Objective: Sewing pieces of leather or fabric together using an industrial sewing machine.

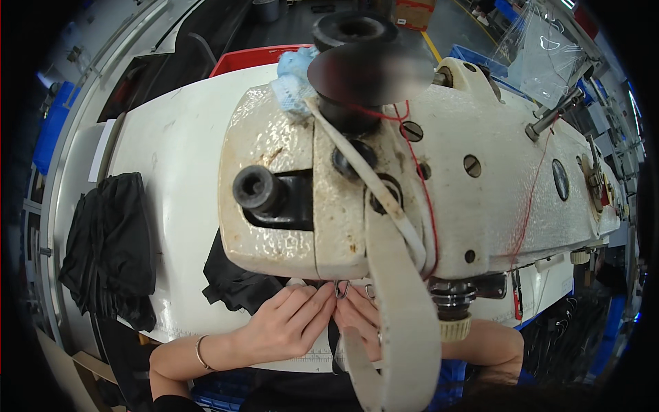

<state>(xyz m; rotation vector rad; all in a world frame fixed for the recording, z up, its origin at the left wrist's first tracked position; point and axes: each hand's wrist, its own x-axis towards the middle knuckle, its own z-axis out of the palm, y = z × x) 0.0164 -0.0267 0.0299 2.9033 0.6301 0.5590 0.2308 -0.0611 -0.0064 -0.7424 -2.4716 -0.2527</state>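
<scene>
Under the head of a cream sewing machine [288, 254], my two hands come together at the near edge. My left hand [292, 323] is closed, its fingertips pinched at the top of a narrow black fabric strip [334, 340] that hangs between the hands. Opposite it, my right hand [358, 319] has its fingers bent in against the same strip, partly covered by a pale curved lever [405, 323]. A small metal loop [341, 289] shows at the fingertips. Black cloth [237, 278] lies beside my left hand, partly beneath the machine head.
A heap of black fabric pieces [113, 247] lies on the left of the white table [182, 178]. Red thread [424, 182] runs down the machine. Behind it are a light blue cloth [293, 82] and a red bin [254, 58]. A ruler strip [298, 364] edges the near side.
</scene>
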